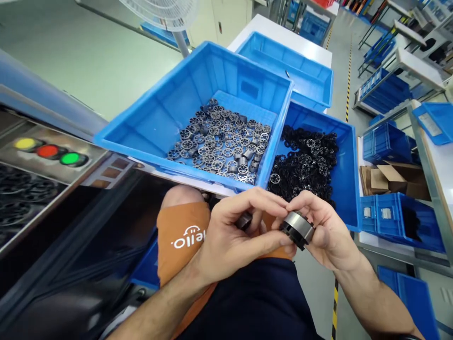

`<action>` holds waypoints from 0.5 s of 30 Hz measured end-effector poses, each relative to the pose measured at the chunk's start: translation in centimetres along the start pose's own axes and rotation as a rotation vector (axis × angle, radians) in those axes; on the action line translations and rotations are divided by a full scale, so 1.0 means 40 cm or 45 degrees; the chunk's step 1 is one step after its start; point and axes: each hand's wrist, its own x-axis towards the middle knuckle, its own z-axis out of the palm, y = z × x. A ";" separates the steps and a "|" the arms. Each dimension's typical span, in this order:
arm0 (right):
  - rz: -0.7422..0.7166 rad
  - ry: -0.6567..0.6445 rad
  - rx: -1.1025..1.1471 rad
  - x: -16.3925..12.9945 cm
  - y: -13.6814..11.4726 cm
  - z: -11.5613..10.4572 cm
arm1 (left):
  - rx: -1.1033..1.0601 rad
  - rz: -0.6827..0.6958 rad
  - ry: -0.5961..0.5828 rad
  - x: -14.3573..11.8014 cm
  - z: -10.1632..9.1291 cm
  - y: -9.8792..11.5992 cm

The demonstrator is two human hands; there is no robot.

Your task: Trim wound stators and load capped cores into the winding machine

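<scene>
Between my two hands, above my lap, is a metal ring with a black slotted part (298, 227) in it. The fingertips of my left hand (237, 231) pinch its left side, and a second dark metal ring (244, 220) is tucked in that palm, partly hidden by the fingers. My right hand (323, 229) grips the right side with thumb and fingers. Just beyond the hands stands a large blue bin (166, 104) with many silver-grey spoked rings (226, 141). To its right, another blue bin (348, 174) holds many black spoked parts (307, 160).
A shallow blue tray (300, 71) rests on a white table behind the bins. At the left is a panel with yellow, red and green buttons (47, 151). A white fan (163, 12) stands at the back. Shelves with blue crates (385, 141) and a cardboard box (396, 177) line the right.
</scene>
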 end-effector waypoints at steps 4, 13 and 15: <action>-0.019 0.110 -0.008 -0.037 0.019 -0.008 | 0.154 0.041 0.007 -0.014 0.021 -0.008; 0.006 0.256 0.077 -0.116 0.020 -0.055 | 0.757 0.259 -0.119 -0.025 0.021 -0.103; 0.009 0.304 0.094 -0.147 0.016 -0.074 | 1.184 0.371 -0.220 -0.028 0.037 -0.142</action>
